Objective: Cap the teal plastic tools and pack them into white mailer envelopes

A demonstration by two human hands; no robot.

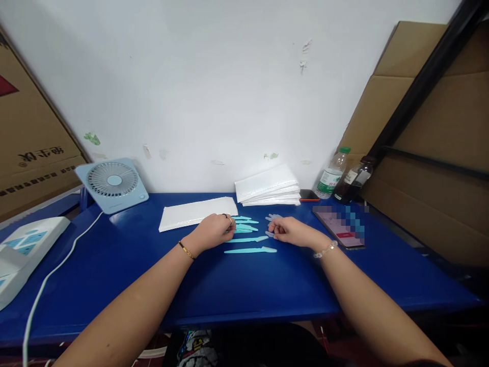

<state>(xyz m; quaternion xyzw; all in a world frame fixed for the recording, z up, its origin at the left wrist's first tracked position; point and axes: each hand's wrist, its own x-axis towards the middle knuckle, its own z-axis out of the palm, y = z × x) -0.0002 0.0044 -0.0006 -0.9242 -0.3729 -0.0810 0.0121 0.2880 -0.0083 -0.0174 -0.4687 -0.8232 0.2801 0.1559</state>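
Forearms extend toward piled turquoise sticks between left fingers and right fingers, all curled, grip unclear.

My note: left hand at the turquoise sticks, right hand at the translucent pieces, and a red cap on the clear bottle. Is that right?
Not quite: in the head view, the clear bottle has a green cap, not red. The left hand is at the turquoise sticks, the right hand at the translucent pieces.
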